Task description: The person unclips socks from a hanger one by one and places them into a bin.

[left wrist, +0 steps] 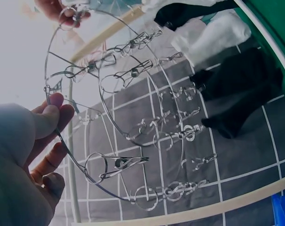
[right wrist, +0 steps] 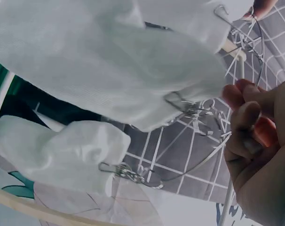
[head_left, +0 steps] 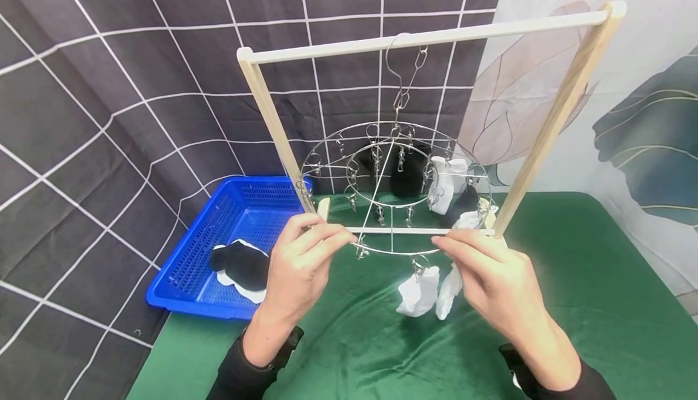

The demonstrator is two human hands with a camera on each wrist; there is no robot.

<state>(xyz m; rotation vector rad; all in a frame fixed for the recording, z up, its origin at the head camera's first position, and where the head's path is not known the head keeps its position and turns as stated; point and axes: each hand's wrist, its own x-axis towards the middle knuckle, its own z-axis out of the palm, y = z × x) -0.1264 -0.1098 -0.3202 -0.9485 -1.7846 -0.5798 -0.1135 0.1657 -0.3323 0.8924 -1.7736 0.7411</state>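
Note:
A round wire clip hanger (head_left: 394, 253) hangs by its hook from a wooden rack's top bar (head_left: 338, 47). My left hand (head_left: 305, 260) pinches the near left of its outer ring between thumb and fingers. On the near right, my right hand (head_left: 496, 279) pinches the same ring beside a clipped white sock (right wrist: 133, 66). Metal clips (left wrist: 119, 164) dangle around both rings. From the near edge hangs a small white sock (head_left: 418, 292). Towards the back, a black sock (head_left: 409, 173) and a white sock (head_left: 444, 185) hang from clips.
Left of the rack sits a blue plastic basket (head_left: 182, 285) holding black and white socks (head_left: 242, 265). A green cloth (head_left: 349, 339) covers the table. Wooden posts (head_left: 556, 124) flank the hanger, and a dark gridded curtain (head_left: 180, 73) hangs behind.

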